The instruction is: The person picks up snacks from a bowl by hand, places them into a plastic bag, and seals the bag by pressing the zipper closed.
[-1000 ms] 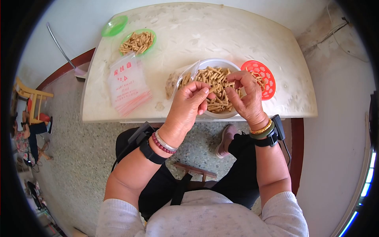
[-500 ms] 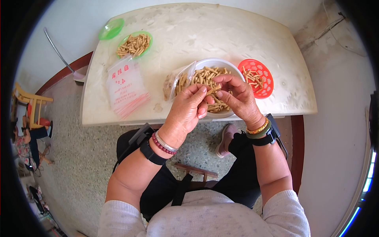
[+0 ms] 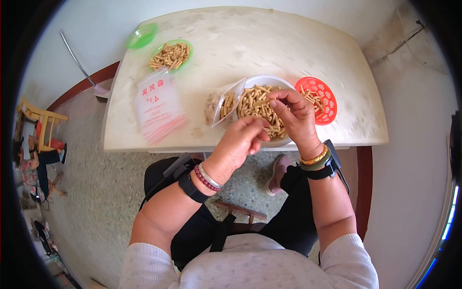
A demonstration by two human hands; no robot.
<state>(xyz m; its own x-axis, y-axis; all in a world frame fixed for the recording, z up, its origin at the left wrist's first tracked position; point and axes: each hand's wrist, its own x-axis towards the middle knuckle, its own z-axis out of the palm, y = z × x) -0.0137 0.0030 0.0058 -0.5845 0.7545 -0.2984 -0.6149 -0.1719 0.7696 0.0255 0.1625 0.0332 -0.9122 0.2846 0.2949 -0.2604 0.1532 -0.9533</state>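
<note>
My right hand [image 3: 299, 115] pinches a short tan dried stick [image 3: 263, 102] between thumb and forefinger, above a white bowl [image 3: 265, 79]. Many similar short sticks [image 3: 255, 103] fill that bowl. Lower and to the left, my left hand [image 3: 239, 140] is at the bowl's near edge with its fingers curled; whatever they hold, if anything, I cannot make out. Against the bowl's left side leans an open clear plastic bag [image 3: 225, 105], partly filled with sticks. A red perforated basket [image 3: 330, 107] with thinner pieces in it stands just right of the bowl.
On the pale table [image 3: 231, 43], a green plate [image 3: 188, 54] of sticks and an empty green dish [image 3: 142, 35] sit at the back left. Flat printed plastic bags [image 3: 156, 103] lie in front. A wooden chair [image 3: 41, 123] and another person's legs [image 3: 50, 159] are far left.
My hands have moved apart: the left drew down toward me, while the right keeps a stick pinched over the bowl. The view has shifted slightly.
</note>
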